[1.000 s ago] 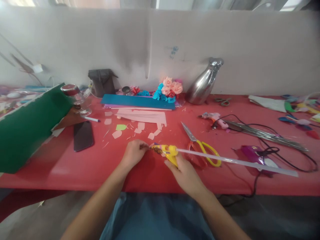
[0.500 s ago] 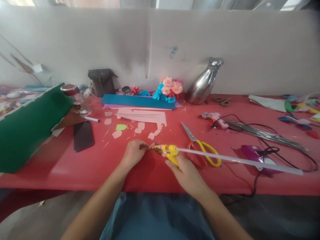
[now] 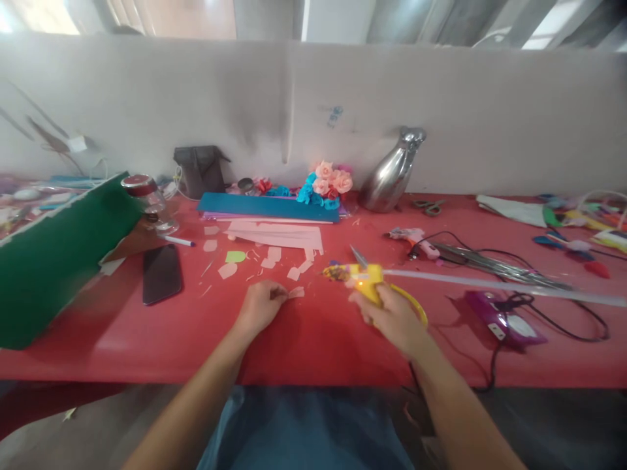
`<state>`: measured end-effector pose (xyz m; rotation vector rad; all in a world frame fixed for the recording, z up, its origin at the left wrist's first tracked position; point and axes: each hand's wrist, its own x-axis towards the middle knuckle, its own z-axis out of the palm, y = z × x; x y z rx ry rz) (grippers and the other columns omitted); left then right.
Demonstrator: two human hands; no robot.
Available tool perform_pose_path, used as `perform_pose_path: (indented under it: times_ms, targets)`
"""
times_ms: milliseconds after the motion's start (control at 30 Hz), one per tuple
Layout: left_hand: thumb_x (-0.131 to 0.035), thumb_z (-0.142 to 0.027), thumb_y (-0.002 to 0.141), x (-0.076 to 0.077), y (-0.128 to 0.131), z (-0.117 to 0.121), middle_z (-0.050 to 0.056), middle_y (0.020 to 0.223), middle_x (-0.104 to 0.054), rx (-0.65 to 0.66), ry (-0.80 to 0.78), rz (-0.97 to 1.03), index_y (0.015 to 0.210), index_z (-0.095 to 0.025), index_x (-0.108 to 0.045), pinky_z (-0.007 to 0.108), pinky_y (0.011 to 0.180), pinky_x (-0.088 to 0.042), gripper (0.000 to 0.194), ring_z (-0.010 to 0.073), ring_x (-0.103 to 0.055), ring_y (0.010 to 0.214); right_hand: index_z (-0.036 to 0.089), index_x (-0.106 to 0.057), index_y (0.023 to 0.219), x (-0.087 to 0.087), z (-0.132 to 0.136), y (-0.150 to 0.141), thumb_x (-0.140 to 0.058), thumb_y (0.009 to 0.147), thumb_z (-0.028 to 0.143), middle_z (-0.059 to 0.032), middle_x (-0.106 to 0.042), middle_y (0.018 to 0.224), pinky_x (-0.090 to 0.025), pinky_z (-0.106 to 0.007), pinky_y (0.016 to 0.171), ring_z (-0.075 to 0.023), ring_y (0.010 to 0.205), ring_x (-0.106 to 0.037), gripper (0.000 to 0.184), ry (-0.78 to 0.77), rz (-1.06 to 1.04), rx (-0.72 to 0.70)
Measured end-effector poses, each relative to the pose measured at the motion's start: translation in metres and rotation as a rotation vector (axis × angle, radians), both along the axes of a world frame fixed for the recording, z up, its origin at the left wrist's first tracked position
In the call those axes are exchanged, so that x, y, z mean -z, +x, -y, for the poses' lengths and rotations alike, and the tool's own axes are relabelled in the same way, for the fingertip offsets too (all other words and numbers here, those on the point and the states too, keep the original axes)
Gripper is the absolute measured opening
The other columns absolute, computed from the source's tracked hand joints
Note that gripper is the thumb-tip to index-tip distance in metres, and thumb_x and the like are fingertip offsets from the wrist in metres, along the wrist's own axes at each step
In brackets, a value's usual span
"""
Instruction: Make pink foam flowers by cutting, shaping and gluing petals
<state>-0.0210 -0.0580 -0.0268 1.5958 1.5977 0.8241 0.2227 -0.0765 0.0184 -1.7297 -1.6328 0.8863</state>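
Pinched between the fingertips of my left hand (image 3: pixel 262 307) is a small pale pink paper piece (image 3: pixel 296 293), held just over the red tabletop. My right hand (image 3: pixel 392 316) grips a yellow hot glue gun (image 3: pixel 367 279) by its handle. The gun's dirty nozzle points left, apart from the paper, and a long translucent glue stick (image 3: pixel 455 281) sticks out of its back. Partly hidden behind the gun and hand lie yellow-handled scissors (image 3: pixel 359 256). Several cut pink petals (image 3: pixel 228 271) and one green petal (image 3: pixel 235 256) lie beyond my left hand.
Pink paper strips (image 3: pixel 274 235) and a blue sheet stack (image 3: pixel 264 206) lie farther back, near paper flowers (image 3: pixel 328 183) and a steel jug (image 3: pixel 394 171). At left are a phone (image 3: pixel 162 274), a jar (image 3: pixel 151 202) and a green board (image 3: pixel 63 261). A purple power socket (image 3: pixel 504 320) with cords sits right.
My right hand has drawn the glue gun up and to the right, away from my left fingers. The pink piece in my left hand now shows clearly. The view has tilted slightly up.
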Motion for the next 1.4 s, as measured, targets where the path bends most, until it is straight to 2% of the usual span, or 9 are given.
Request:
perform_pose_path:
  times_ms: [167, 300, 467, 533, 567, 667, 767, 967, 1400]
  targets:
    - [-0.064, -0.025, 0.067, -0.011, 0.003, -0.007, 0.003, 0.075, -0.066, -0.148, -0.072, 0.489, 0.074, -0.016, -0.067, 0.025, 0.070, -0.042, 0.011, 0.0143, -0.059, 0.072, 0.016, -0.062, 0.087, -0.003, -0.069, 0.048, -0.056, 0.075, 0.044, -0.0024, -0.060, 0.056, -0.043, -0.027, 0.053, -0.0172, 0.055, -0.058, 0.031, -0.049, -0.089, 0.156]
    - [-0.070, -0.028, 0.063, -0.027, 0.009, -0.022, 0.001, 0.072, -0.063, -0.199, -0.031, 0.779, 0.074, -0.016, -0.066, 0.023, 0.067, -0.041, 0.016, 0.0108, -0.055, 0.067, 0.016, -0.066, 0.082, -0.001, -0.113, 0.078, -0.055, 0.075, 0.042, -0.0102, -0.065, 0.066, -0.043, -0.033, 0.059, -0.0254, 0.065, -0.063, 0.029, -0.048, 0.322, 0.231]
    - [-0.076, -0.032, 0.058, -0.033, 0.024, -0.038, -0.002, 0.064, -0.058, -0.201, -0.029, 1.017, 0.073, -0.016, -0.064, 0.020, 0.059, -0.039, 0.024, 0.0069, -0.050, 0.057, 0.011, -0.067, 0.086, -0.008, -0.109, 0.061, -0.052, 0.077, 0.029, -0.0232, -0.064, 0.097, -0.040, -0.044, 0.080, -0.0354, 0.099, -0.057, 0.025, 0.297, 0.660, 0.355]
    - [-0.077, -0.032, 0.055, -0.030, 0.030, -0.040, -0.003, 0.064, -0.057, -0.224, -0.048, 1.082, 0.074, -0.016, -0.064, 0.019, 0.058, -0.038, 0.028, 0.0060, -0.049, 0.056, 0.013, -0.066, 0.091, -0.011, -0.094, 0.026, -0.050, 0.080, 0.031, -0.0199, -0.063, 0.102, -0.038, -0.045, 0.086, -0.0325, 0.103, -0.055, 0.026, 0.461, 0.497, 0.300]
    - [-0.078, -0.031, 0.054, -0.028, 0.032, -0.040, -0.003, 0.065, -0.058, -0.233, -0.051, 1.104, 0.074, -0.016, -0.064, 0.019, 0.058, -0.038, 0.029, 0.0056, -0.049, 0.057, 0.015, -0.065, 0.091, -0.011, -0.087, 0.004, -0.050, 0.080, 0.033, -0.0159, -0.065, 0.099, -0.039, -0.042, 0.087, -0.0285, 0.100, -0.057, 0.026, 0.457, 0.324, 0.177]
    - [-0.079, -0.030, 0.054, -0.020, 0.033, -0.039, -0.002, 0.070, -0.060, -0.225, -0.053, 1.124, 0.075, -0.016, -0.063, 0.019, 0.059, -0.039, 0.030, 0.0059, -0.051, 0.058, 0.019, -0.065, 0.096, -0.009, -0.073, -0.056, -0.051, 0.080, 0.046, -0.0070, -0.068, 0.096, -0.044, -0.033, 0.079, -0.0201, 0.088, -0.061, 0.034, 0.165, -0.268, -0.161]
    - [-0.078, -0.030, 0.054, -0.014, 0.029, -0.039, 0.000, 0.072, -0.063, -0.205, -0.057, 1.102, 0.077, -0.015, -0.064, 0.020, 0.061, -0.041, 0.031, 0.0077, -0.054, 0.060, 0.017, -0.066, 0.084, -0.005, -0.074, -0.090, -0.057, 0.074, 0.052, -0.0042, -0.067, 0.087, -0.044, -0.027, 0.068, -0.0166, 0.079, -0.060, 0.037, -0.049, -0.577, -0.215]
    - [-0.077, -0.029, 0.056, -0.014, 0.024, -0.036, -0.002, 0.068, -0.060, -0.152, -0.094, 1.069, 0.077, -0.016, -0.062, 0.020, 0.061, -0.041, 0.029, 0.0065, -0.053, 0.056, 0.014, -0.065, 0.066, -0.001, -0.085, -0.090, -0.064, 0.069, 0.044, -0.0011, -0.061, 0.065, -0.040, -0.024, 0.062, -0.0118, 0.062, -0.052, 0.030, 0.027, -0.656, -0.198]
    - [-0.072, -0.024, 0.068, -0.012, 0.022, -0.033, 0.001, 0.072, -0.060, 0.024, -0.313, 1.229, 0.079, -0.015, -0.061, 0.018, 0.059, -0.044, 0.018, 0.0071, -0.055, 0.062, 0.016, -0.067, 0.066, 0.007, -0.077, -0.076, -0.064, 0.071, 0.040, -0.0020, -0.063, 0.067, -0.044, -0.027, 0.068, -0.0138, 0.065, -0.055, 0.024, 0.058, -0.704, -0.297]
